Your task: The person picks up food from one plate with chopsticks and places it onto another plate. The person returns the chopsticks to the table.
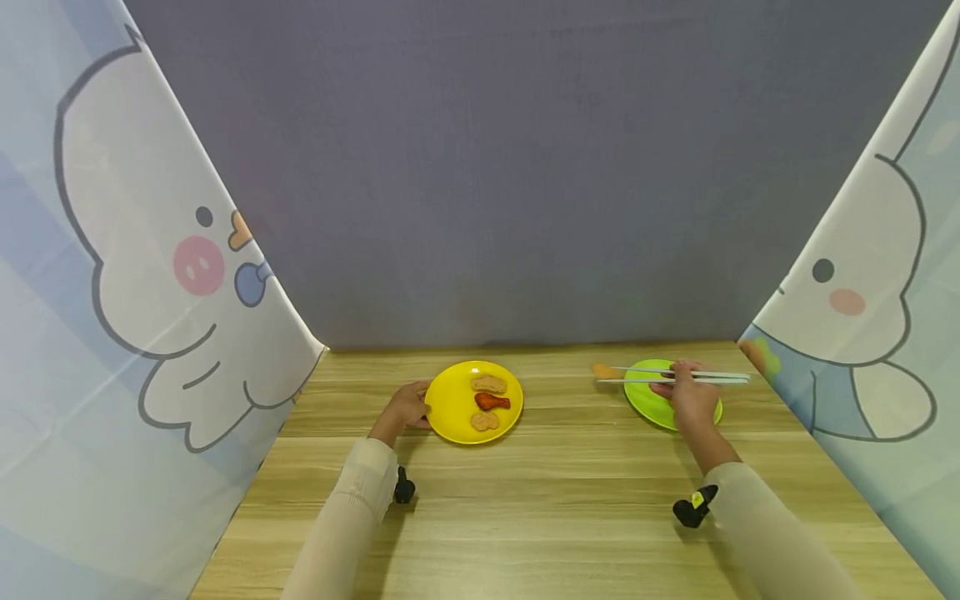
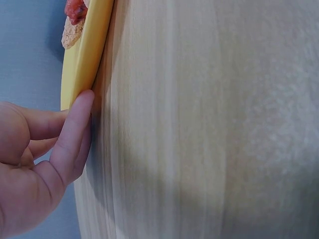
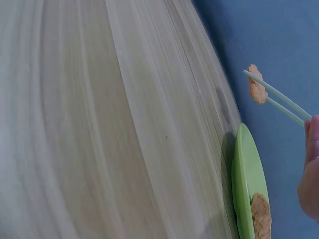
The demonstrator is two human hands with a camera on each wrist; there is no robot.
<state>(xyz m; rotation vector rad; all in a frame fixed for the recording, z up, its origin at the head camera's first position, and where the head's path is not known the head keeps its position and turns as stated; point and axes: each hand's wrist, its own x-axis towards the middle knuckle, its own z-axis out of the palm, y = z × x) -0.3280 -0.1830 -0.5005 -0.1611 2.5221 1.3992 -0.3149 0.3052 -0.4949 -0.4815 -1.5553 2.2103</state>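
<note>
My left hand [image 1: 408, 406] grips the left rim of a yellow plate [image 1: 448, 408], fingers bent at its edge in the left wrist view. On that plate lie a toy drumstick [image 1: 492, 402], a tan nugget-like piece [image 1: 489, 383] behind it and a lumpy tan piece [image 1: 483, 422] in front. A pair of pale chopsticks [image 1: 720, 380] is held in my right hand [image 1: 692, 400], over a green plate [image 1: 643, 402]. Between the chopstick tips, raised above the table, is an orange-tan nugget [image 3: 256, 85]. Another brown piece [image 3: 260, 216] sits in the green plate, hidden by my hand in the head view.
Both plates stand toward the far side of a wood-grain table [image 1: 555, 500]. A grey cloth wall [image 1: 525, 183] rises behind it, with cartoon-print sheets [image 1: 67, 400] at both sides. Black wrist cameras [image 1: 692, 510] hang at the cream sleeves.
</note>
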